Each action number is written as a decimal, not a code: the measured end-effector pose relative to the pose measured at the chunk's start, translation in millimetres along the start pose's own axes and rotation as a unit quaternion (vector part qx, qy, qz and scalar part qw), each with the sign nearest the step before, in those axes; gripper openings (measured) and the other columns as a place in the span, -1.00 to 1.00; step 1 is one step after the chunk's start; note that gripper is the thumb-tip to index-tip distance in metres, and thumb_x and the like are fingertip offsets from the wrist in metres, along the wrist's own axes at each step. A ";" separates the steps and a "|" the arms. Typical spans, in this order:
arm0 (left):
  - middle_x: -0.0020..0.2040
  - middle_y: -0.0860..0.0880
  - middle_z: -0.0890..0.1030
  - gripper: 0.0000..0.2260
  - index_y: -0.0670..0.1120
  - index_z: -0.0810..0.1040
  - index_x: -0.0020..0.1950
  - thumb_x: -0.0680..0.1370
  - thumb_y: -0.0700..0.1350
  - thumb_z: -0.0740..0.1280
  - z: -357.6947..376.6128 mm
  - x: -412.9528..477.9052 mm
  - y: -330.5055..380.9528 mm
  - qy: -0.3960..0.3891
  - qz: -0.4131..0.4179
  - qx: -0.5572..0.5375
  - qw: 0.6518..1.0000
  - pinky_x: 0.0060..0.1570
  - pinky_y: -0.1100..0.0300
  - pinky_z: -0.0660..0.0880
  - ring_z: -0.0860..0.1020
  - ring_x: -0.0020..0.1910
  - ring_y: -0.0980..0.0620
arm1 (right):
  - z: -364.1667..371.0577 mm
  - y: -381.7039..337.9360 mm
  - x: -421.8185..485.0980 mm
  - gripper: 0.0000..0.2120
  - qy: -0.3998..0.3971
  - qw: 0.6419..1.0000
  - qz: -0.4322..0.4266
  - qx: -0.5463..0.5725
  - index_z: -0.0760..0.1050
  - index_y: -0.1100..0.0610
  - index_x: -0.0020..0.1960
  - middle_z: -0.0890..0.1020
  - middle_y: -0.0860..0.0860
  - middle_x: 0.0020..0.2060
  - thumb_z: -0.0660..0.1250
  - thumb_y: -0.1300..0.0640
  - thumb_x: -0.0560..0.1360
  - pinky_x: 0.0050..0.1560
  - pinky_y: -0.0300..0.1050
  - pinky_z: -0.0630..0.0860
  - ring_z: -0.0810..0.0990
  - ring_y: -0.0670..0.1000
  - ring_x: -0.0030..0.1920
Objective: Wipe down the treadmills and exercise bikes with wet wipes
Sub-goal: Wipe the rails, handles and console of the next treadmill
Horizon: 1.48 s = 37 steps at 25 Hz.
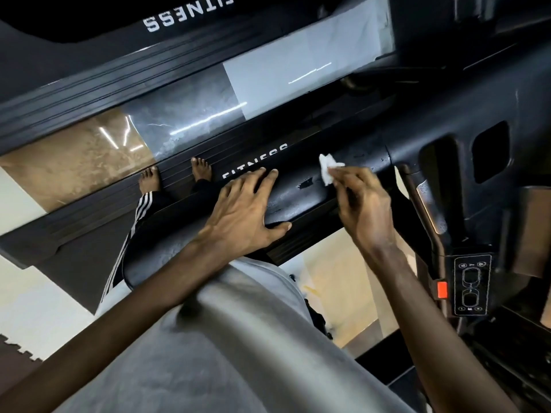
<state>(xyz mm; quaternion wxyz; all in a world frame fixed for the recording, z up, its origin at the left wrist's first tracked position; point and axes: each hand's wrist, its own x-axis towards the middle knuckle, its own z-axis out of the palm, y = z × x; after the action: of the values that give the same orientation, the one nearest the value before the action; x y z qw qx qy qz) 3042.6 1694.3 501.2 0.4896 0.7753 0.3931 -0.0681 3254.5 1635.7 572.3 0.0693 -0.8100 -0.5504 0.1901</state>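
Note:
A thick black padded treadmill handrail [301,189] runs from lower left to upper right across the middle. My left hand [244,213] lies flat on it, fingers spread over the top and thumb under the near side. My right hand [363,201] pinches a small crumpled white wet wipe [327,169] at its fingertips and presses it on the rail's top, just right of the left hand. A dark wet streak [304,183] shows on the rail between the two hands.
The treadmill console [477,150] with cup recesses rises at right, with a button panel [472,286] and red tab [442,290] below it. My bare feet [202,169] stand on the ribbed side rail [89,216]. A second treadmill [187,22] lies beyond a glossy floor strip.

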 end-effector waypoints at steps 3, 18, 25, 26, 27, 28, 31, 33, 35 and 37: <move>0.58 -0.08 0.23 -0.07 -0.03 0.13 0.64 0.41 0.33 0.41 7.6 3.3 5.8 0.015 -0.017 0.003 1.000 0.51 -0.08 0.19 0.24 0.53 -0.12 | -16.5 30.8 12.5 -0.70 0.058 0.997 0.048 -0.024 0.64 0.21 0.18 0.62 0.08 0.16 0.23 0.39 0.57 0.35 -0.30 0.40 0.59 0.04 0.20; 0.50 0.01 0.35 -0.09 0.05 0.26 0.59 0.34 0.39 0.45 13.0 3.9 9.2 0.068 -0.047 -0.011 0.997 0.45 0.00 0.24 0.33 0.46 -0.04 | 15.0 4.1 -19.8 -0.42 -0.149 0.983 -0.053 -0.091 0.04 0.16 0.63 0.05 0.09 0.63 0.06 -0.05 0.70 0.61 0.05 -0.02 -0.05 0.04 0.63; 0.49 -0.01 0.39 -0.07 0.03 0.27 0.58 0.31 0.48 0.24 16.3 6.8 1.1 0.066 -0.024 -0.016 0.997 0.46 -0.02 0.28 0.37 0.45 -0.05 | -20.7 28.5 19.7 -0.78 -0.003 0.999 0.018 -0.042 0.66 0.14 0.21 0.59 0.03 0.04 0.34 0.18 0.61 0.12 -0.43 0.45 0.61 -0.02 0.01; 0.49 -0.01 0.38 -0.08 0.03 0.27 0.58 0.32 0.48 0.25 17.4 6.9 0.2 0.067 -0.022 -0.014 0.997 0.46 -0.02 0.28 0.37 0.44 -0.05 | -15.0 20.6 17.7 -0.79 -0.019 0.998 0.012 -0.057 0.66 0.14 0.19 0.60 0.03 0.01 0.34 0.20 0.60 0.10 -0.36 0.47 0.60 0.01 0.01; 0.49 -0.02 0.38 -0.08 0.03 0.27 0.58 0.32 0.47 0.26 17.8 6.8 -0.1 0.068 -0.023 -0.012 0.997 0.45 -0.02 0.28 0.37 0.44 -0.06 | -8.8 11.8 13.4 -0.79 -0.036 0.997 -0.009 -0.066 0.67 0.14 0.19 0.61 0.03 -0.01 0.34 0.22 0.59 0.10 -0.27 0.49 0.58 0.03 0.02; 0.49 -0.02 0.39 -0.08 0.03 0.27 0.58 0.33 0.46 0.27 17.9 6.8 0.0 0.069 -0.023 -0.009 0.997 0.45 -0.03 0.29 0.37 0.43 -0.06 | -6.0 6.9 10.9 -0.79 -0.049 0.996 -0.027 -0.064 0.67 0.14 0.18 0.62 0.03 -0.01 0.34 0.23 0.59 0.10 -0.21 0.50 0.57 0.04 0.04; 0.48 -0.03 0.40 -0.07 0.01 0.28 0.57 0.32 0.47 0.27 18.2 8.0 -0.1 0.076 -0.023 -0.006 0.997 0.45 -0.07 0.31 0.38 0.43 -0.08 | -16.8 11.8 27.1 -0.81 -0.038 0.998 0.030 -0.037 0.66 0.12 0.16 0.61 0.05 0.04 0.33 0.19 0.60 0.10 -0.18 0.53 0.62 0.08 0.05; 0.48 -0.05 0.40 -0.07 -0.01 0.29 0.57 0.32 0.45 0.30 19.4 8.5 0.6 0.076 -0.019 -0.010 0.997 0.45 -0.09 0.31 0.38 0.44 -0.10 | -19.4 12.7 37.7 -0.80 -0.029 0.997 0.059 -0.044 0.64 0.13 0.18 0.59 0.07 0.07 0.30 0.20 0.61 0.14 -0.14 0.54 0.63 0.12 0.05; 0.49 -0.06 0.40 -0.06 -0.03 0.29 0.57 0.31 0.46 0.30 20.0 8.5 1.2 0.070 -0.024 -0.013 0.997 0.46 -0.10 0.30 0.38 0.44 -0.11 | -6.2 -7.8 28.5 -0.77 -0.086 0.994 -0.004 -0.061 0.62 0.14 0.21 0.57 0.09 0.07 0.27 0.23 0.61 0.08 0.05 0.59 0.61 0.16 0.06; 0.50 -0.06 0.39 -0.03 -0.06 0.28 0.57 0.30 0.49 0.23 20.2 8.2 1.6 0.069 -0.035 -0.011 0.997 0.46 -0.12 0.30 0.38 0.45 -0.10 | 2.0 -27.2 14.7 -0.77 -0.152 0.985 -0.072 -0.045 0.61 0.15 0.23 0.56 0.09 0.06 0.28 0.22 0.62 0.00 0.07 0.60 0.59 0.15 0.05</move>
<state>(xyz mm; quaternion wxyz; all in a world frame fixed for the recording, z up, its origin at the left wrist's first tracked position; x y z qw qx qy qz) 3054.9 1681.9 488.0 0.4672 0.7585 0.4535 -0.0273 3235.0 1659.4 575.8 -0.0381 -0.7325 -0.6192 0.2803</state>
